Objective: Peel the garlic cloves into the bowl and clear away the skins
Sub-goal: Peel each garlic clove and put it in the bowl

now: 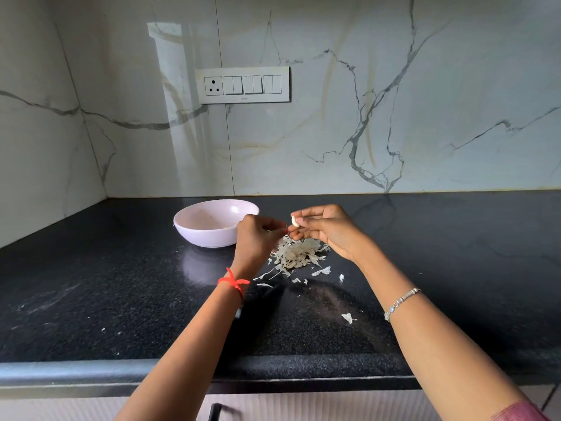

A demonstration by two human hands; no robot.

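Right hand (329, 230), raised, pinches garlic clove (294, 220); left hand (258, 237) curled just beside, hold unclear; skins (299, 253) beneath.

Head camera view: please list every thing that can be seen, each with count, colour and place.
counter: one, black speckled, across the view
marble wall: one, white with grey veins, behind the counter
switch panel: one, white, on the marble wall above the bowl
bowl: one, pale pink-white, on the counter, rear left
skin pile: one, off-white, on the counter right of the bowl
loose skin scraps: several, off-white, scattered nearer the counter's front edge
garlic clove: one, whitish, held above the skin pile
cabinet handle: one, dark, below the counter edge
red thread: one, on the left wrist
bracelet: one, silver, on the right wrist
left hand: fingertips pinched together beside the garlic clove
right hand: pinches the garlic clove
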